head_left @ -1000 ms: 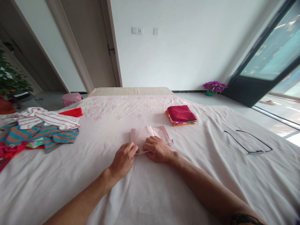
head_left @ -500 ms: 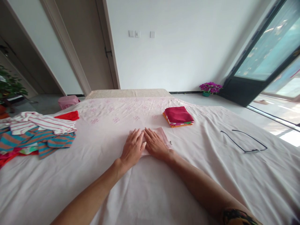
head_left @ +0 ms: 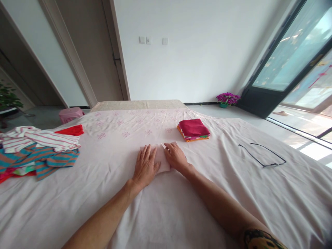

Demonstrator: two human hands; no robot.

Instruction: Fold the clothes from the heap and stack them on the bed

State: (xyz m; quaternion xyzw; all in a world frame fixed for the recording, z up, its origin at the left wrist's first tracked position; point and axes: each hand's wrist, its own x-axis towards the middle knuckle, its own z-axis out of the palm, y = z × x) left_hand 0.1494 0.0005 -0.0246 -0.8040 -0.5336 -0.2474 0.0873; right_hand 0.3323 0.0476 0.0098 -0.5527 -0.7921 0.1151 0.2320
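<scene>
A small folded piece of pale pink cloth lies on the bedsheet in front of me. My left hand rests flat on its left side, fingers stretched out and slightly apart. On the right side, my right hand has its fingers bent and closed on the cloth's edge. Part of the cloth is hidden beneath both hands. Just beyond sits a neat stack of folded cloths, dark red on top with orange and other colours below.
To the left is a loose heap of striped and red clothes. Black-framed glasses lie on the right side of the pink bedsheet. A pink stool and a pot of purple flowers stand on the floor beyond the bed.
My right hand has gone from lying flat to bent fingers, bringing the cloth's right part inward. A gap has opened between my hands. The view has shifted slightly.
</scene>
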